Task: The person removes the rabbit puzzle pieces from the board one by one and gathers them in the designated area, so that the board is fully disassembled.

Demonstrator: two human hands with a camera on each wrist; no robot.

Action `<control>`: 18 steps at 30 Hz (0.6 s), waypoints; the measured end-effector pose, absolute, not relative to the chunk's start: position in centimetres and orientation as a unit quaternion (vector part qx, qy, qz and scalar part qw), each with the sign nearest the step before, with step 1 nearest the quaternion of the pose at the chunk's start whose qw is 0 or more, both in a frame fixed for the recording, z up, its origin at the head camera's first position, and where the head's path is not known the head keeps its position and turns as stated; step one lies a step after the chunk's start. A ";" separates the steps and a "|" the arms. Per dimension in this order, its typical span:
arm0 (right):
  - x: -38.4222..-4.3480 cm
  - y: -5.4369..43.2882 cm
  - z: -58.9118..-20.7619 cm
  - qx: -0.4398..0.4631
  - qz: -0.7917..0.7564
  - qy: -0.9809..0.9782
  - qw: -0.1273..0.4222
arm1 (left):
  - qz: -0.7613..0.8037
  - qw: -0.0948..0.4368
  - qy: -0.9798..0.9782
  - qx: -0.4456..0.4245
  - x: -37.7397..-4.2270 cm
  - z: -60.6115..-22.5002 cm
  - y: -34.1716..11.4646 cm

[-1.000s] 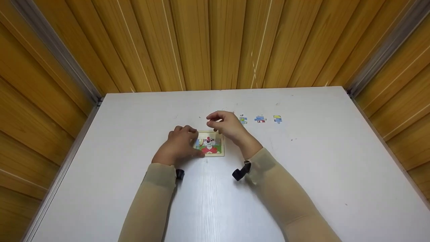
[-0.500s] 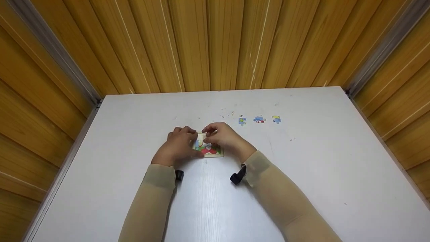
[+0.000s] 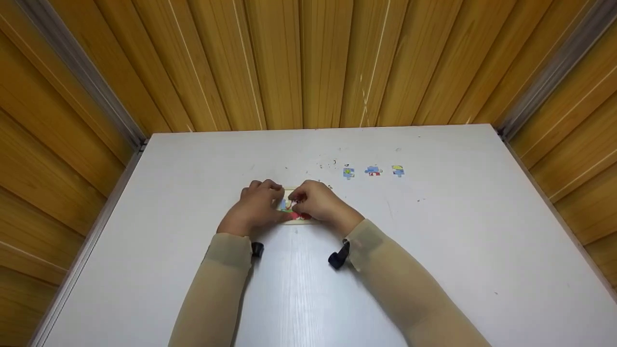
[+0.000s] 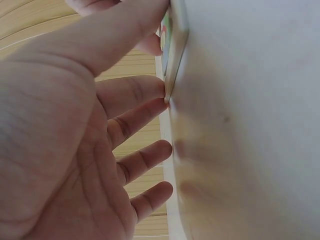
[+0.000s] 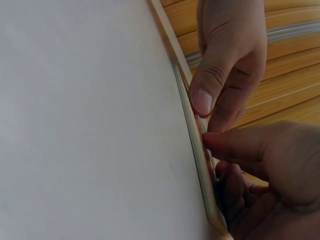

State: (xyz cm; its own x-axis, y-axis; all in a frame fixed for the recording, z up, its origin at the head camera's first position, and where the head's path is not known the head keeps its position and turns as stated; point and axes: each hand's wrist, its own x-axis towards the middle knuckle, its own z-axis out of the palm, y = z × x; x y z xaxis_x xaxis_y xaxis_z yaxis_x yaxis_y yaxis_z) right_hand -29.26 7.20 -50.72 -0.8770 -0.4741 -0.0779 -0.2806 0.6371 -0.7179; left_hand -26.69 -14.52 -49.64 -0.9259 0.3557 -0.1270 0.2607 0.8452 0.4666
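Bracing a small framed puzzle board with left hand, right hand working on its face

Puzzle board (image 3: 304, 222): flat on the white table (image 3: 462, 241), near center, both hands on it. Light frame; the picture (image 3: 288, 204) shows blue, green and red patches, the rest is covered by the right hand.

Left hand (image 3: 255, 205): on the board's left side. Thumb (image 5: 202, 101) on the near edge, index finger at the far-left corner, so it holds the frame between the two. Other fingers spread apart, fairly straight, tips down by the tabletop.

Right hand (image 3: 320, 200): over the right part of the board. Thumb tip touches the picture, index close by, remaining fingers curled under. Gap is small; can't tell if a piece sits between the fingertips.

Beyond the board, to the right, three loose pieces in a row, well apart from the hands: a green-and-blue piece (image 3: 348, 173), a blue-and-red piece (image 3: 373, 171), a yellow-and-blue piece (image 3: 397, 170).

Both arms in beige sleeves (image 3: 400, 289), black wrist device (image 3: 339, 258) at each cuff. Wood-look panels (image 3: 279, 62) around the table, gray metal rails (image 3: 96, 77) at the corners.
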 end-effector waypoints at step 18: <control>-29.5 7.4 -51.2 -0.236 -0.419 0.868 0.129 | 0.221 0.105 0.957 0.155 -26.7 -49.4 -14.3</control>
State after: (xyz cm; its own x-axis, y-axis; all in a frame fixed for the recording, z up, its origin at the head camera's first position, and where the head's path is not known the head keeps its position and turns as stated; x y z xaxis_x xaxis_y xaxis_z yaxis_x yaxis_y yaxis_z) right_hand -29.47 7.35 -51.17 -0.8560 -0.5163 -0.0260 -0.3011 0.5388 -0.7868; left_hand -26.72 -14.35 -49.44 -0.9297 0.3434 -0.1334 0.2502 0.8544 0.4554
